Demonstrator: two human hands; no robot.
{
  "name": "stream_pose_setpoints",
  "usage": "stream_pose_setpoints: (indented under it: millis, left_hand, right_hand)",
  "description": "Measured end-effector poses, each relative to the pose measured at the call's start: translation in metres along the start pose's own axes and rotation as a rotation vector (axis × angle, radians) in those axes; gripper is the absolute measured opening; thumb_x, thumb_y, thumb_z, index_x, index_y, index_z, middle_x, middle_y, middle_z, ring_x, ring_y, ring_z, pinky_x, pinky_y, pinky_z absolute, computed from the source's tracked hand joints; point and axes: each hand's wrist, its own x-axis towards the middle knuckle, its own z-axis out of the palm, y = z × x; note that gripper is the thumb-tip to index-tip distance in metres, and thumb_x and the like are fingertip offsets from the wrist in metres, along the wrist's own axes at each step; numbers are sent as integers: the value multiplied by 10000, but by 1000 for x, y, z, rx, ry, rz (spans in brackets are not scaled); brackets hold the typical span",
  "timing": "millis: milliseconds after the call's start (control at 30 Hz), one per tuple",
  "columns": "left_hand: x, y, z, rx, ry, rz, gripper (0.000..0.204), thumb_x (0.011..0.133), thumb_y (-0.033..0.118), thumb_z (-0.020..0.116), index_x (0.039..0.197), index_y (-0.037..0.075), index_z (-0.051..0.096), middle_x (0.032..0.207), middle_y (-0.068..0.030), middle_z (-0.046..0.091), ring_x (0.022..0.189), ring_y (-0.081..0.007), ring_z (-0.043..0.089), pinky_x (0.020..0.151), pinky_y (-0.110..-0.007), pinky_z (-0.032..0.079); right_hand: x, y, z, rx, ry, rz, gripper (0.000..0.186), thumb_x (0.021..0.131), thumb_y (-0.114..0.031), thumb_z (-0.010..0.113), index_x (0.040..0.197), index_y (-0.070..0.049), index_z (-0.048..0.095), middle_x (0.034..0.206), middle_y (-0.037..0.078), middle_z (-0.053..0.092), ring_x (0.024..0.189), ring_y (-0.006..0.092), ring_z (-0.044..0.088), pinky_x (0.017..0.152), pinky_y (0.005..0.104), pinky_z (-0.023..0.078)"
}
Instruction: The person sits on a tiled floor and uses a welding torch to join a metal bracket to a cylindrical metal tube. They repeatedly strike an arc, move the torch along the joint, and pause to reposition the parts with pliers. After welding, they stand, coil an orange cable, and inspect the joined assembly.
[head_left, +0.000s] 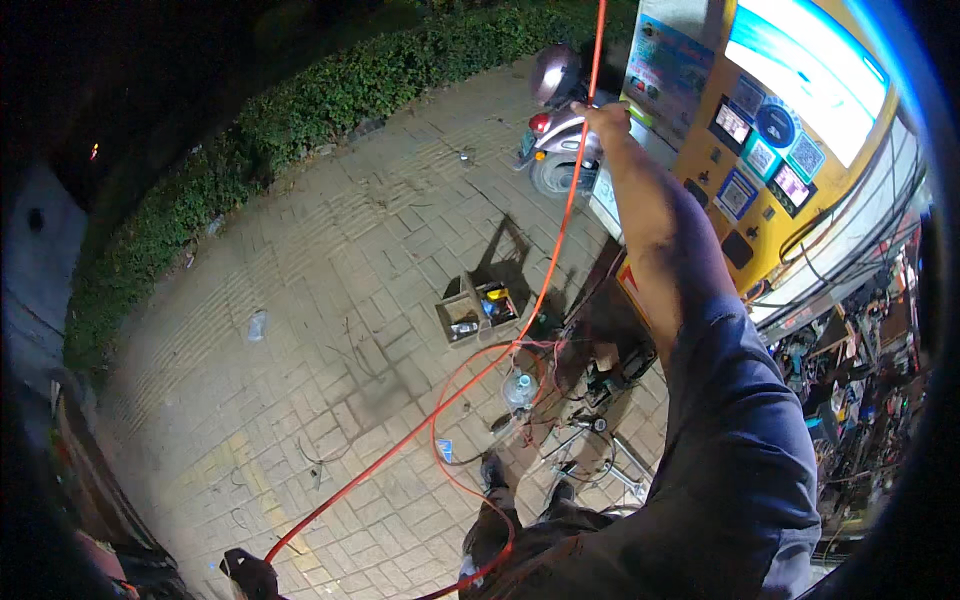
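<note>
My right hand [605,120] is raised at the end of my outstretched arm, its fingers closed around a taut orange-red hose [557,248]. From the top of the view, the hose runs past that hand and slants down to a black object [248,575] at the lower left, whose kind I cannot make out. A loose loop of similar hose hangs beside my legs. My left hand does not show.
An open box of tools [462,318] and a clear plastic jug [519,389] stand on the paving. Beyond my hand is a parked scooter [560,150]. A yellow kiosk [735,185] with a bright screen rises at right, near cluttered metal parts [870,380]. A hedge [300,110] borders the paving.
</note>
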Motion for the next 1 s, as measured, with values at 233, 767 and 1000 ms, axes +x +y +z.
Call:
stream_pose_setpoints:
  millis: [233,767,1000]
  left_hand:
    - [23,-90,4,651,-413,363,130,801,166,625,866,55,640,898,-131,642,828,-292,603,797,-449,469]
    - [156,12,159,-210,-391,-50,291,858,206,675,1017,-38,664,1074,-166,674,1026,-264,625,919,-362,476]
    - [166,75,201,-161,-571,168,371,884,312,622,1052,-14,676,1066,-188,686,1050,-311,640,922,-379,485]
  right_hand:
    - [33,-15,27,696,-536,-40,729,702,-450,846,1185,43,612,1200,165,625,1141,296,566,957,437,454]
    - [-173,77,19,680,-206,53,697,949,-647,400,670,-18,513,569,42,503,476,182,474,496,391,391]
    - [-209,37,3,1264,-596,138,393,969,-459,548,788,-128,440,594,-53,345,474,78,359,451,270,339]
